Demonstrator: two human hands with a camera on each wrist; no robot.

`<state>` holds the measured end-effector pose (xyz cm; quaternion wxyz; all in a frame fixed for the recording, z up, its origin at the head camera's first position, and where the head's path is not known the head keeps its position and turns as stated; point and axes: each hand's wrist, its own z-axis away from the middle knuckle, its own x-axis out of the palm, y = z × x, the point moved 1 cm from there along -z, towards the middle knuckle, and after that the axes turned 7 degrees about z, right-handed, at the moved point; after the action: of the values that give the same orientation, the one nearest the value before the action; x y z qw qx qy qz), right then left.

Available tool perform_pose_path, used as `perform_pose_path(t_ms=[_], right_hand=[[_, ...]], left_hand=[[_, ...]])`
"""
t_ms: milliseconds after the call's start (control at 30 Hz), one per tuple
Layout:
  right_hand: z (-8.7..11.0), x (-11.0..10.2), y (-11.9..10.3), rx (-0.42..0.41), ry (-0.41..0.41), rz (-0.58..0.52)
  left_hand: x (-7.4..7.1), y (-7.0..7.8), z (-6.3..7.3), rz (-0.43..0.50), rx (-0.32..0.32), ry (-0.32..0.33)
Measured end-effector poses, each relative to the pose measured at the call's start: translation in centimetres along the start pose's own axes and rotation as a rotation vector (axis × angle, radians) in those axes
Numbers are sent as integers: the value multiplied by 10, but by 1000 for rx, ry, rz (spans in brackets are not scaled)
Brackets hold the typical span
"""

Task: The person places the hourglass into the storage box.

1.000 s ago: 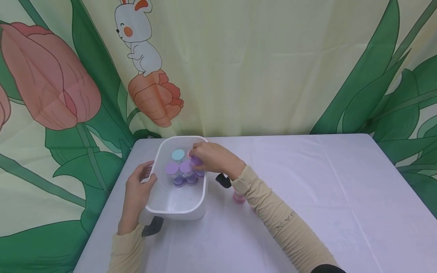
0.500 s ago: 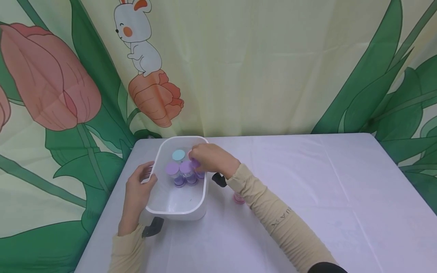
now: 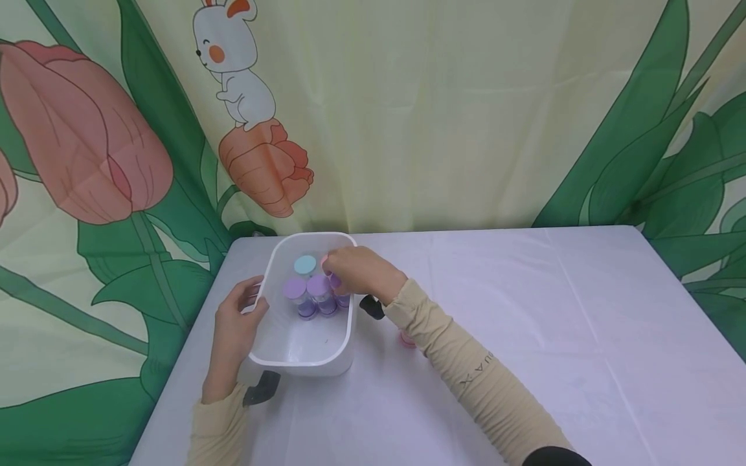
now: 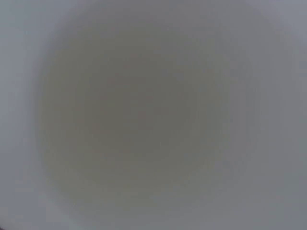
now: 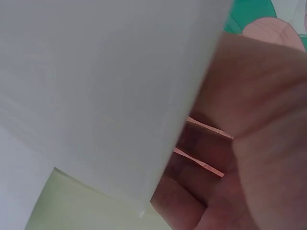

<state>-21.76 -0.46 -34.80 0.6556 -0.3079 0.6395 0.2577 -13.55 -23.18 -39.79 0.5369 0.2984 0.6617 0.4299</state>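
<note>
In the head view, a white plastic bin (image 3: 303, 364) stands on the table with several small clear jars inside. My left hand (image 3: 233, 323) holds its left side, thumb at the rim and fingers along the outer wall. Reaching over the right rim, my right hand (image 3: 367, 275) pinches a purple-lidded jar (image 3: 335, 282), partly hidden by the fingers. Beside that jar stand two more with purple lids (image 3: 318, 285). Behind them are a light blue lid (image 3: 305, 265) and a pink lid (image 3: 324, 261). In the right wrist view, the bin wall (image 5: 110, 96) covers my right fingertips.
A pink jar (image 3: 406, 340) sits on the white-covered table (image 3: 495, 310), mostly hidden under my right sleeve (image 3: 460, 356). A printed curtain (image 3: 443, 129) hangs behind the table. The left wrist view shows only a blurred pale surface (image 4: 144, 115).
My right hand and the purple-lidded jar have sunk slightly into the bin. The right forearm has shifted a little left, covering more of the pink jar. My left hand stays in place.
</note>
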Motion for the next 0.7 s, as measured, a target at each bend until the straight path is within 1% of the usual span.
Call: perform_pose_path(t_ms=[267,500,700], right_hand=[[6,-6,2,-34,-1,-18],[16,-13,7,-70,63,-57],[29,-17,9,-97,97,-77]], left_hand=[[0,1,1,2,-12,-3],[-1,3,1,1,-23,-3],[-1,3,1,-1,-27,-9]])
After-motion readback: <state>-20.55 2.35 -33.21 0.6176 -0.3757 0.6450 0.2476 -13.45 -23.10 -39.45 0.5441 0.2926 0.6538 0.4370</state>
